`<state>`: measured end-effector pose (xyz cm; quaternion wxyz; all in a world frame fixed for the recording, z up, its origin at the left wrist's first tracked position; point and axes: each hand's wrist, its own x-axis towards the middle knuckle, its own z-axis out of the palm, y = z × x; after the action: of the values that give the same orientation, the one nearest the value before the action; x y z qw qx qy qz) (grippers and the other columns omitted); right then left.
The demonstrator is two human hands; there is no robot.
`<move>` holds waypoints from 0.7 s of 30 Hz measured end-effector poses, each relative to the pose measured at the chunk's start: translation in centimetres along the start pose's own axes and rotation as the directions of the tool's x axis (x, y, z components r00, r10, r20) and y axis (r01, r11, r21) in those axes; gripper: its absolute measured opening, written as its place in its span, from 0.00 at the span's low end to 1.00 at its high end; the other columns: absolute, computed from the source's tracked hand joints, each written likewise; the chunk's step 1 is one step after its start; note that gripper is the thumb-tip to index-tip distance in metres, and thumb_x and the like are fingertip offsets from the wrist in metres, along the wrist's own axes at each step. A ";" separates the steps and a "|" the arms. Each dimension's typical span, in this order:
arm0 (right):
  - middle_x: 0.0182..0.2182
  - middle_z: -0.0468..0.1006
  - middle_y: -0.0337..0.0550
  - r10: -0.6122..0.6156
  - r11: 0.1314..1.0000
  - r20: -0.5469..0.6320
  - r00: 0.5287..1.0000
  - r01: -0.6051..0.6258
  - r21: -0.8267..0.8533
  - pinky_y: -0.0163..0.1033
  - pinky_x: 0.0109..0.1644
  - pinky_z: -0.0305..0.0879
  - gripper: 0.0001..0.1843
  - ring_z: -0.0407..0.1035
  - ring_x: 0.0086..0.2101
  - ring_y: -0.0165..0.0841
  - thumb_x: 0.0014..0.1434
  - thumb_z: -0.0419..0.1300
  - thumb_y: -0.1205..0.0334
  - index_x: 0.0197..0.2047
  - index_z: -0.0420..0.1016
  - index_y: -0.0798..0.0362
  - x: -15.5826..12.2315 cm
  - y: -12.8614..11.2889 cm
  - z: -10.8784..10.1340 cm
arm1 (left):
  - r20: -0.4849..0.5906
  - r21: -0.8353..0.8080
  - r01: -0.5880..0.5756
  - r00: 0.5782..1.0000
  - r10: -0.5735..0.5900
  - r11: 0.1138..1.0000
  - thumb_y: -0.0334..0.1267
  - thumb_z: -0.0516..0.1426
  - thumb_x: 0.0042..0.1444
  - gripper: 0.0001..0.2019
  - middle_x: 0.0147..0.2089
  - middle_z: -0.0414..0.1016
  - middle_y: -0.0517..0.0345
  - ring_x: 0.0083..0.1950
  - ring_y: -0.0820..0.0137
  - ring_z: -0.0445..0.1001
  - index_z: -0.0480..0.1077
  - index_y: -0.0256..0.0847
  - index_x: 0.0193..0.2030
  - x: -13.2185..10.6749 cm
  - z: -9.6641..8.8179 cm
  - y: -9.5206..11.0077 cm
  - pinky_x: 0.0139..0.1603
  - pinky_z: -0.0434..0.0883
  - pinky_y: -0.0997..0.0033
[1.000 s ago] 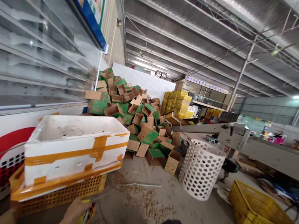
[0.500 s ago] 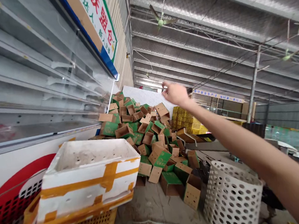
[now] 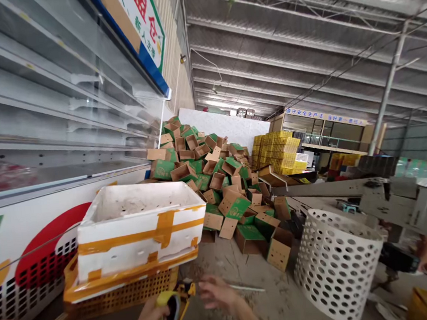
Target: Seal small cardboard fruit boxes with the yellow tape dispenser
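While the yellow tape dispenser [image 3: 179, 318] sits gripped in the left hand [image 3: 151, 316], the right hand [image 3: 219, 294] hangs just beside its front end, fingers loosely spread. Foam box [image 3: 124, 255] on an orange crate [image 3: 136, 295] is beyond the left grip; cardboard boxes [image 3: 234, 206] pile farther out, perforated basket [image 3: 339, 264] right of both hands.

We had a grey floor [image 3: 223, 257] beneath us, littered with small scraps [image 3: 247, 300]. On it we saw heaped cartons [image 3: 236, 205], a perforated white bin [image 3: 339, 263] just right of them, and a pale strip [image 3: 247, 288]. Our orange crate [image 3: 131, 299] carried a foam box [image 3: 131, 251].
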<state>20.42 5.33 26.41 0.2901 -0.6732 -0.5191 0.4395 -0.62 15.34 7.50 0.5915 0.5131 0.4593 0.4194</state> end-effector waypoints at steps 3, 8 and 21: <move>0.44 0.82 0.41 0.022 0.979 0.065 0.998 -0.034 0.200 0.45 0.46 0.74 0.40 0.78 0.46 0.39 0.36 0.79 0.49 0.53 0.75 0.45 1.4 3.1 0.7 | 0.104 -0.180 -0.020 0.994 0.039 0.983 0.38 0.57 0.28 0.04 0.15 0.67 0.60 0.20 0.68 0.63 0.70 0.43 0.16 -1.1 1.4 0.7 0.27 0.61 0.66; 0.49 0.83 0.44 0.024 0.898 0.155 0.988 -0.089 0.431 0.47 0.50 0.72 0.43 0.76 0.51 0.41 0.30 0.81 0.53 0.53 0.77 0.47 2.5 5.4 2.0 | 0.131 -0.473 0.048 0.991 0.016 0.880 0.34 0.65 0.29 0.06 0.20 0.71 0.59 0.24 0.71 0.66 0.75 0.38 0.20 -3.8 2.3 2.9 0.30 0.65 0.70; 0.33 0.85 0.43 -0.152 0.665 0.062 0.986 0.056 0.745 0.43 0.46 0.74 0.26 0.76 0.33 0.35 0.32 0.76 0.61 0.40 0.83 0.55 1.2 3.4 6.9 | 0.244 -0.351 0.076 0.970 0.012 0.933 0.40 0.66 0.34 0.17 0.35 0.78 0.54 0.41 0.60 0.75 0.81 0.43 0.36 -7.5 1.4 7.2 0.47 0.73 0.62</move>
<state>15.83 5.08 20.12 0.5311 -0.4395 -0.3504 0.6340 -1.12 8.67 15.53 0.7333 0.4363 0.3080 0.4207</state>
